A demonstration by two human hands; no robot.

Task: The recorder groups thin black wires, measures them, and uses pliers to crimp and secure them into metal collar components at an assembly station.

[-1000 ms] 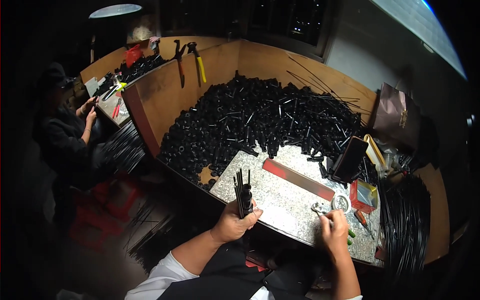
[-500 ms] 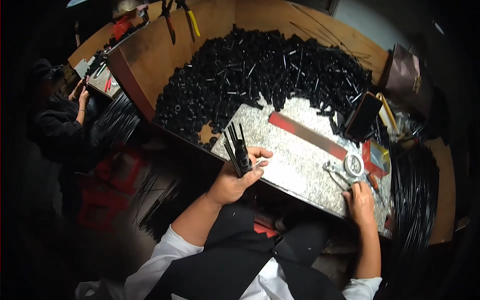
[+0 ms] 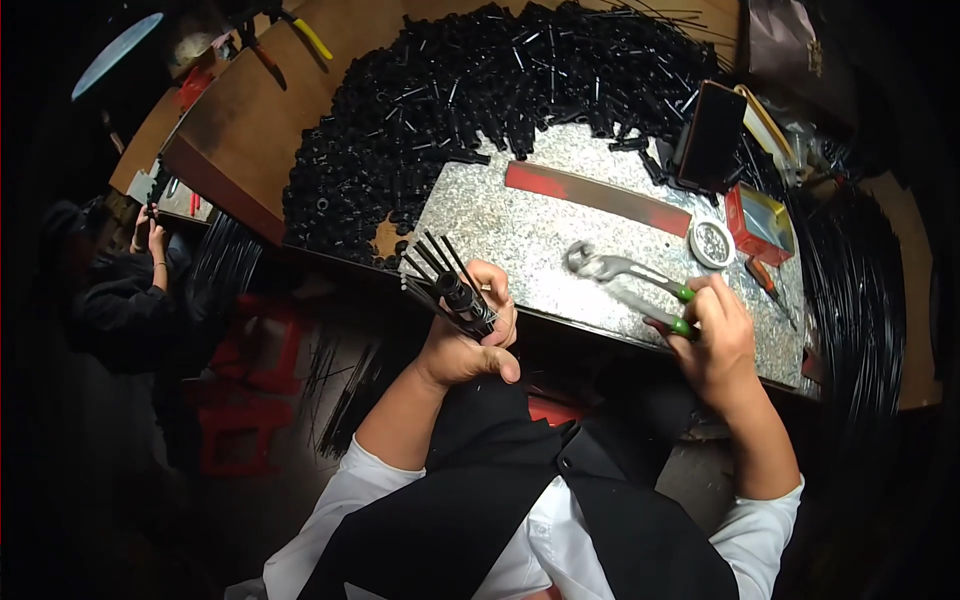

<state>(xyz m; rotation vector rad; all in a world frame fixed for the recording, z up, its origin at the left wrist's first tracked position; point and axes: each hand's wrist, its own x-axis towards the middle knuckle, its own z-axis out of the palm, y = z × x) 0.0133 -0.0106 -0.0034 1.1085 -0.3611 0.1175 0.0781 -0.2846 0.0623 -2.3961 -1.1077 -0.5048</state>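
Observation:
My left hand (image 3: 468,330) is wrapped round a black tubular part (image 3: 457,294) together with a bundle of thin black rods (image 3: 432,258) that fan out past the fingers. It hovers at the near left edge of a speckled work board (image 3: 470,215). In my right hand (image 3: 715,335) are pliers (image 3: 630,275) with green-tipped handles. Their curved metal jaws point left over the board and look blurred. The handles are spread apart.
A heap of black tubular parts (image 3: 400,130) lies behind the board. On the board are a red-brown bar (image 3: 597,197), a round white dish (image 3: 711,244), a red box (image 3: 760,222) and an orange-handled tool (image 3: 765,278). A phone (image 3: 711,140) leans behind. At left works another person (image 3: 125,300).
My right hand has picked the pliers up off the board, and they now extend leftward. The left hand has turned, tilting its bundle to the left. The whole view has shifted.

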